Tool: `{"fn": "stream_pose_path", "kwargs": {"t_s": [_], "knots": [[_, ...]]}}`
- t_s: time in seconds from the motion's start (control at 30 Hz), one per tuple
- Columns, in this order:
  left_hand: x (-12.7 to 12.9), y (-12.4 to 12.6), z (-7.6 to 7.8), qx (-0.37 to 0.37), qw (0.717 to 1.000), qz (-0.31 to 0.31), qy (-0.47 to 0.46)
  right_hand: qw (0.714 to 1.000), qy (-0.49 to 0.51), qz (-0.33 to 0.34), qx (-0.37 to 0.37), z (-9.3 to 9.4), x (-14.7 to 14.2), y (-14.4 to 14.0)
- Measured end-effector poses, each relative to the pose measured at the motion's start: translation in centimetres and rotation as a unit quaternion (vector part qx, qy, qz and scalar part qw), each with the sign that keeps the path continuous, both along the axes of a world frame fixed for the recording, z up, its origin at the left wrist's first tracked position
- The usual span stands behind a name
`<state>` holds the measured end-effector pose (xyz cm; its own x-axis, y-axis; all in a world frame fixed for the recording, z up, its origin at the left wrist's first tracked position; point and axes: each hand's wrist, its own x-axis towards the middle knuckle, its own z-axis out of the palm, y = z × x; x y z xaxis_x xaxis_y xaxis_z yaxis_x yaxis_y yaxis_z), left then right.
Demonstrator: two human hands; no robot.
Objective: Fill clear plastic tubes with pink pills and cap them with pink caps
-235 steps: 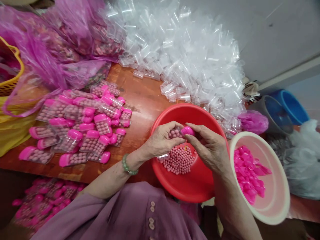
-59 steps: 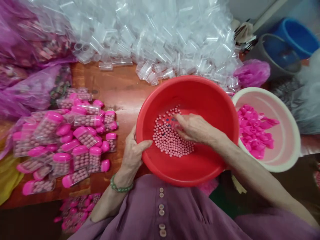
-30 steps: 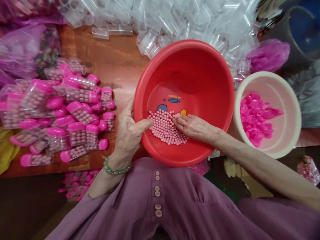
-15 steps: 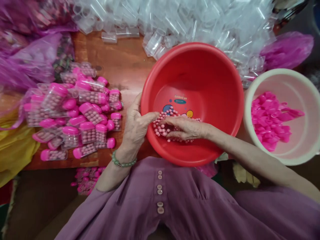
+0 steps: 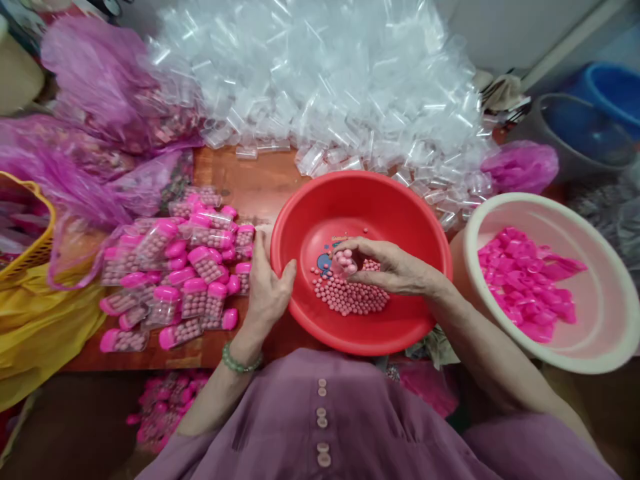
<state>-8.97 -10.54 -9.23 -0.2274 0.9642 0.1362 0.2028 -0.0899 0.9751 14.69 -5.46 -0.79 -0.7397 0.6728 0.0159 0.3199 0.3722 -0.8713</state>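
Note:
My right hand is over the red basin, its thumb and fingers closed round a small clear container with pink beads in it. Below it, a layer of loose pink beads covers the near part of the basin's floor. At the basin's left rim is my left hand, thumb and fingers apart, holding nothing. Just left of that hand lies a pile of filled bead bottles with bright pink caps.
Empty clear containers are heaped behind the basin. To the right stands a white bucket of pink caps. Purple plastic bags, a yellow basket and a yellow bag are at left. More pink-capped bottles lie below the table edge.
My right hand has lifted from among the beads, bringing up the bead-filled container. My left hand's fingers have come off the basin's rim. The view has tilted up, showing more of the heap behind.

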Motion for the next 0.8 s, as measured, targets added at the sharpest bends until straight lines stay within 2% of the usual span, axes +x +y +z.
{"fn": "stream_pose_path", "kwargs": {"t_s": [0.03, 0.07, 0.1, 0.2, 0.23, 0.3, 0.43, 0.57, 0.8], "knots": [[0.2, -0.3, 0.8, 0.038, 0.997, 0.021, 0.062, 1.000, 0.000, -0.013, 0.001, 0.2, 0.1, 0.0], [0.5, -0.6, 1.7, 0.064, 0.993, 0.015, 0.102, 1.000, 0.004, -0.024, 0.000, 0.3, 0.2, -0.1], [0.9, -0.8, 2.6, 0.078, 0.991, -0.023, 0.110, 1.000, 0.009, -0.028, -0.003, 0.5, 0.2, -0.1], [2.7, -0.6, 4.8, 0.043, 0.976, -0.215, 0.008, 0.999, 0.040, -0.013, -0.012, 0.9, 0.2, -0.3], [3.2, -0.4, 5.2, 0.019, 0.965, -0.261, -0.035, 0.998, 0.057, -0.012, -0.018, 0.9, 0.1, -0.3], [4.3, 0.1, 5.5, -0.017, 0.945, -0.307, -0.110, 0.995, 0.089, -0.027, -0.042, 0.8, 0.1, -0.5], [5.3, 0.5, 5.0, -0.056, 0.928, -0.306, -0.205, 0.992, 0.087, -0.042, -0.087, 0.4, 0.4, -1.0], [5.3, 0.3, 4.8, -0.069, 0.930, -0.294, -0.210, 0.994, 0.061, -0.068, -0.058, 0.5, 0.7, -1.4], [5.1, 0.7, 4.7, -0.087, 0.923, -0.287, -0.241, 0.987, 0.097, -0.127, -0.009, -0.3, 0.6, -1.5]]}}
